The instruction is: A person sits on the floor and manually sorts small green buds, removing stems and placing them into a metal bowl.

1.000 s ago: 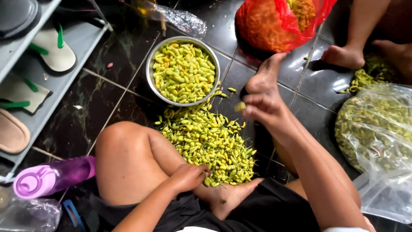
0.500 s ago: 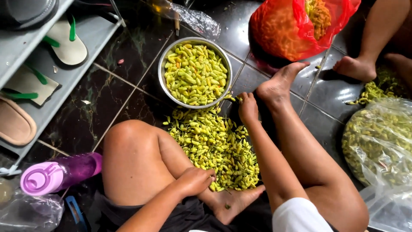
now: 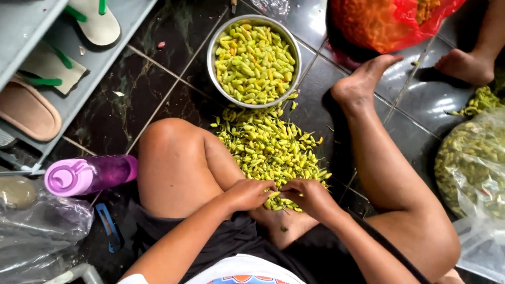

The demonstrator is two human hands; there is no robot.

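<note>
A pile of small yellow-green chillies (image 3: 268, 147) lies on the dark tiled floor between my legs. My left hand (image 3: 247, 193) and my right hand (image 3: 307, 194) meet at the pile's near edge, fingers pinched together on one chilli (image 3: 274, 194) between them. Beyond the pile stands a round metal bowl (image 3: 213, 44) full of the same chillies.
My bent left knee (image 3: 168, 158) and outstretched right leg (image 3: 384, 163) flank the pile. A purple bottle (image 3: 89, 173) lies at the left. A grey shoe rack (image 3: 68, 79) holds sandals. A red bag (image 3: 389, 21) sits at the top, another person's foot (image 3: 465, 66) and a clear bag of chillies (image 3: 473, 168) at the right.
My right hand came back from the bowl's rim to the near edge of the pile and joined my left hand on a chilli. The view shifted closer.
</note>
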